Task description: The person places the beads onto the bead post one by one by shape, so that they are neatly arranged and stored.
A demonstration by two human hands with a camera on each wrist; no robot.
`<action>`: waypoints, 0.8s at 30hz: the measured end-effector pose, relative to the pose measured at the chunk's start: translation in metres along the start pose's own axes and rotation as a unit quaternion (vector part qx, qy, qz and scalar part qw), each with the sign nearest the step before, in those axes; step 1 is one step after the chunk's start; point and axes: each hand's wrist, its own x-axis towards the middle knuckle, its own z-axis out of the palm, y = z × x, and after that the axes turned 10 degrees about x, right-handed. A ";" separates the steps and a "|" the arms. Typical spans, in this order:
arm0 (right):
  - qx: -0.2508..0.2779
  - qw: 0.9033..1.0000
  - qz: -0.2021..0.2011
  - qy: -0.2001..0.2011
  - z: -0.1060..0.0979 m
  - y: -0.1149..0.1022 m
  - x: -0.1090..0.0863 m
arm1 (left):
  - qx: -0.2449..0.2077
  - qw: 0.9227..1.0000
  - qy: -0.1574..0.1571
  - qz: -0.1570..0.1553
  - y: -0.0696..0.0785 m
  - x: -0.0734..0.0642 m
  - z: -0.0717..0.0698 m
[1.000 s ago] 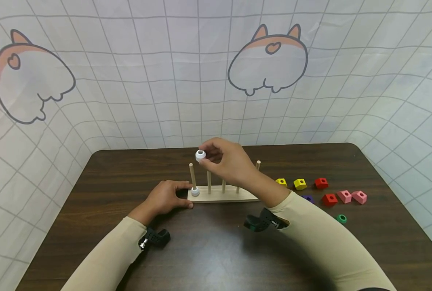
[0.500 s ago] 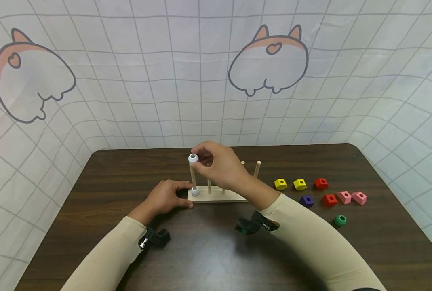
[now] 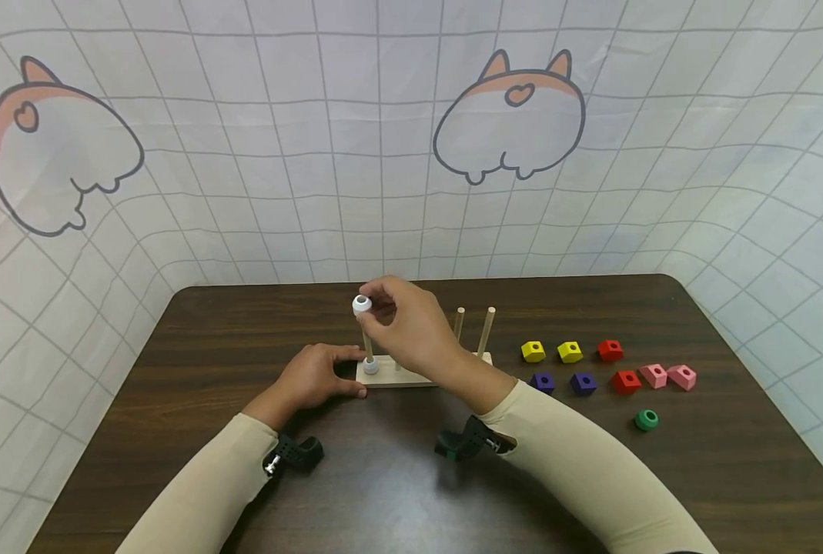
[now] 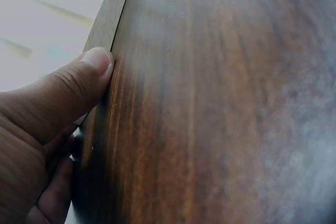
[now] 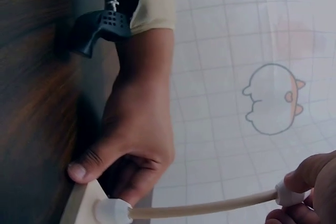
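My left hand [image 3: 317, 377] grips the left end of a pale wooden peg board [image 3: 397, 375], thumb along its front edge and fingers behind. The thumb [image 4: 86, 72] also presses that edge in the left wrist view. Between thumb and fingers, my right hand [image 3: 411, 323] pinches a white bead [image 3: 361, 303] at the top of the leftmost peg [image 3: 367, 344]. In the right wrist view the held bead [image 5: 286, 194] meets the peg's tip. A second white bead [image 3: 371, 366] sits at the foot of this peg. My right hand hides some middle pegs from the head view.
Two bare pegs [image 3: 486, 331] rise at the board's right end. To its right lie yellow blocks [image 3: 533, 352], purple blocks [image 3: 583, 384], red blocks [image 3: 626, 382], pink blocks [image 3: 681, 376] and a green bead [image 3: 647, 419]. A patterned white curtain [image 3: 411, 154] hangs behind the dark table [image 3: 397, 492].
My right hand has moved left and slightly down, bringing the white bead from beside the leftmost peg to its top. The left hand has stayed on the board's end.
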 end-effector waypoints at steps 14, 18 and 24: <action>-0.041 0.999 0.003 0.017 0.014 0.015 -0.008 | 0.002 1.000 0.002 -0.002 -0.001 0.000 0.000; -0.052 0.999 -0.002 0.018 0.017 0.020 -0.009 | 0.004 1.000 0.003 0.000 -0.001 0.000 0.000; -0.050 0.998 -0.018 0.031 0.022 0.029 -0.012 | 0.002 1.000 0.004 0.000 -0.001 0.000 0.000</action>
